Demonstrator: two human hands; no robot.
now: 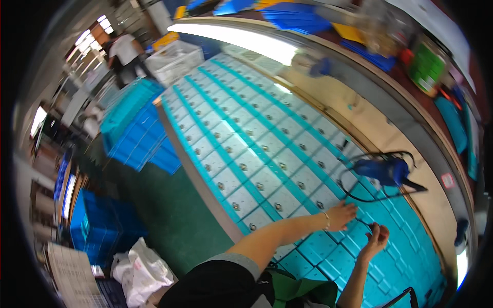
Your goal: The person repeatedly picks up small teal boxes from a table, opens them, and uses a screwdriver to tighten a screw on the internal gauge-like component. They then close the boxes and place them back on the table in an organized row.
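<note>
A person stood before a wall of small turquoise-and-white lockers [241, 149], both bare forearms reaching up from the lower edge of the head view. The left hand [341, 215], a bracelet at its wrist, lay flat and open against a locker door, fingers spread and holding nothing. The right hand [376, 237] was raised just beside it, palm toward the camera, fingers loosely curled; a thin black cable [354, 177] ran down to about that hand, though whether the fingers pinched it could not be told.

The cable looped upward across the locker fronts to a blue handheld tool [386, 171], which hung against the lockers above and to the right of both hands, near the edge of a pale wooden panel [380, 128]. A black tip stuck out from the tool's right end.

To the left of the lockers, stacks of blue plastic crates [134, 131] stood on a green floor [169, 210], with more crates [100, 223] lower left. A crumpled white bag [139, 269] lay near the bottom edge beside a printed sheet [72, 277]. In the far upper left, another person [125, 54] in a white top stood by a white basket [174, 60], well apart from the lockers being handled.
</note>
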